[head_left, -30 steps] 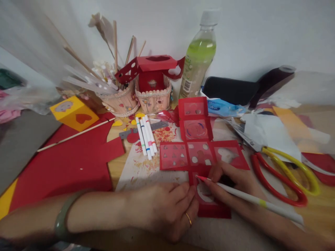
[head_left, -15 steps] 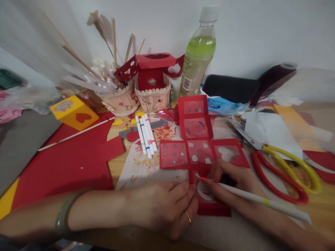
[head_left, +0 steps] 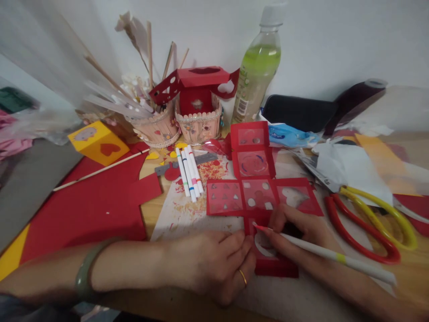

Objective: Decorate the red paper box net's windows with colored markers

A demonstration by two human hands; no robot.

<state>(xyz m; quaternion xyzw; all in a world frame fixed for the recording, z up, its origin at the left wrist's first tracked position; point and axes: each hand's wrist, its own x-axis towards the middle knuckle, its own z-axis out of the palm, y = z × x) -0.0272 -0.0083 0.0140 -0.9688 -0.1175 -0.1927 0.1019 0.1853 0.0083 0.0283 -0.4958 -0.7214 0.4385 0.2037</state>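
Since half a second ago, I see only a slight drift of the whole view; the marker tip stays at the same panel. My right hand [head_left: 300, 226] grips the white marker [head_left: 311, 245], its tip at the upper left of the lowest large panel of the red cut-out card [head_left: 243, 194], flat on the bench. My left hand [head_left: 214, 266] is curled at that panel's left edge; I can't tell whether it pinches the card. I'd press that edge flat and draw lightly, sparing the thin window.
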